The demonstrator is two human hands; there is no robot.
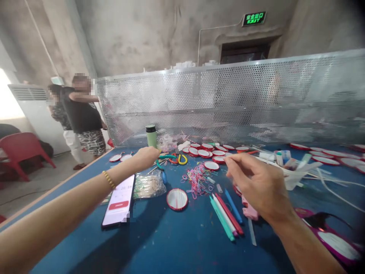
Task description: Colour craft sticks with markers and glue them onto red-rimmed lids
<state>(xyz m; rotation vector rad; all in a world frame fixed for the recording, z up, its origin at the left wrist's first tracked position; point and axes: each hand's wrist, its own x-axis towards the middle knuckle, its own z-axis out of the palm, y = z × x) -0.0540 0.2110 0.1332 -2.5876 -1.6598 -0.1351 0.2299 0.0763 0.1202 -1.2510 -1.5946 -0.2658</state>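
My left hand (146, 156) reaches far across the blue table (171, 243), its fingers curled shut by a teal loop (166, 156) and a yellow loop (183, 159); what it holds is hidden. My right hand (258, 182) hovers above the table with thumb and fingers pinched together, and anything between them is too small to make out. Below it lie several coloured pens (226, 213) and a pile of pink rubber bands (198, 179). A round red-rimmed lid (177, 199) sits between my arms.
A phone (119, 201) with its screen lit lies beside a clear plastic bag (148, 185). A green bottle (151, 136) stands at the back. Many red-rimmed lids (212, 151) line the perforated metal screen (234, 102). Two people (81, 118) stand at left near a red chair (24, 148).
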